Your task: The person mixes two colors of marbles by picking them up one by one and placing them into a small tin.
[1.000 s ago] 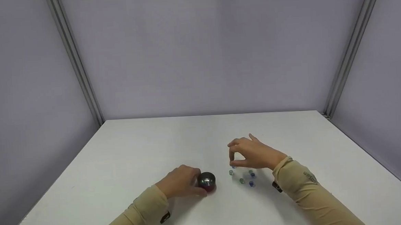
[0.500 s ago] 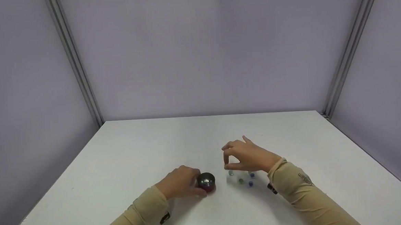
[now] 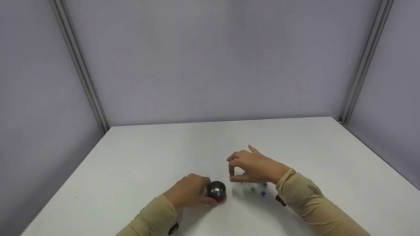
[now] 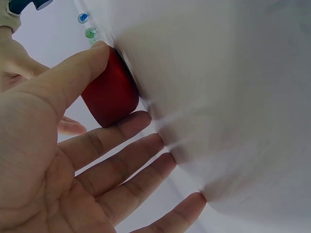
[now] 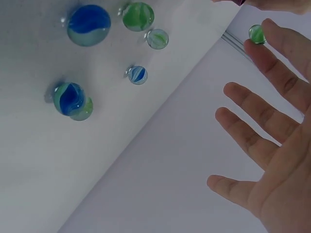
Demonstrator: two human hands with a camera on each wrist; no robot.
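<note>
1. Small bowl (image 4: 111, 94): red outside, shiny dark metal inside.
2. Pinched marble (image 5: 256, 34): green swirl.
3. Loose marbles (image 5: 89, 24): blue or green swirls in clear glass.
4. Table (image 3: 161, 153): white.
5. Sleeves (image 3: 307, 195): tan.

White table (image 3: 133, 165), grey walls (image 3: 214, 60)

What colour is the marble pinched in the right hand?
Green marble, clearest in the right wrist view.

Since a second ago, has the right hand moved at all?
Yes. The right hand, pinching a green marble, has shifted left toward the bowl held by the left hand.
</note>
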